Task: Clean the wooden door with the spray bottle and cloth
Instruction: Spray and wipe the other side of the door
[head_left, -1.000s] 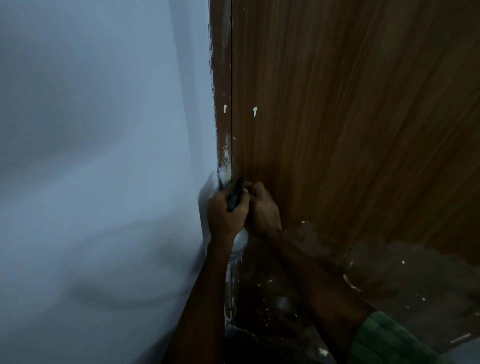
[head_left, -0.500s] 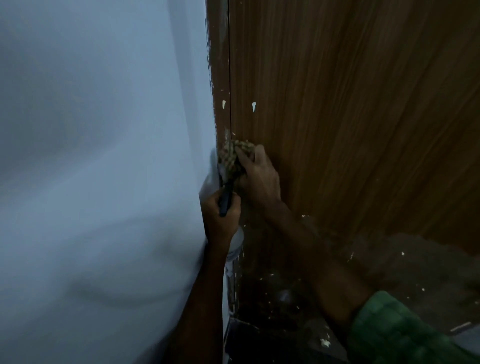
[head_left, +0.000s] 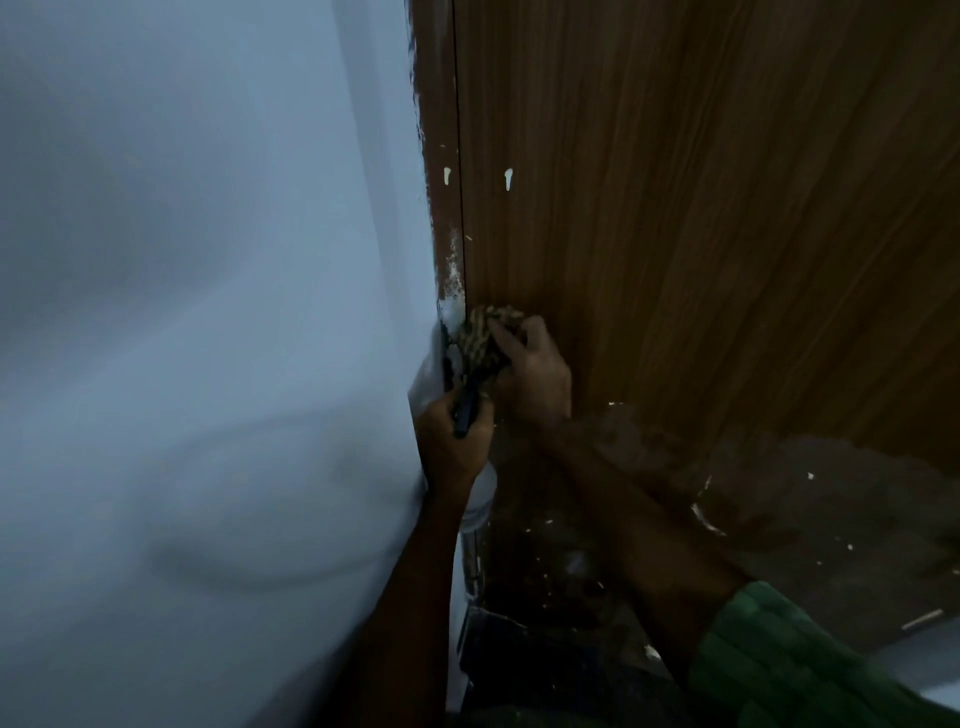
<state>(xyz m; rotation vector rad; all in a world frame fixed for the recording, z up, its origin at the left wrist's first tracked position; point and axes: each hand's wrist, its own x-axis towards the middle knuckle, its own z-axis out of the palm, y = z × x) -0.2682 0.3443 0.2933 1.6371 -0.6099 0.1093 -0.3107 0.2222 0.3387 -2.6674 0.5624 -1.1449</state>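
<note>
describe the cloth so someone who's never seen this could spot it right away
Find the brown wooden door and follow its left edge down to the white smear. There the right hand presses a bunched cloth to the wood. Its tan-and-dark woven pattern sets it apart from the spray bottle below.

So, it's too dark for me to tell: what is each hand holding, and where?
Left hand grips the spray bottle at its neck; right hand holds the bunched cloth in its fingers.

The dark brown floor (head_left: 810, 525) at the foot of the door is scattered with small white flecks (head_left: 810, 476) and scraps.
</note>
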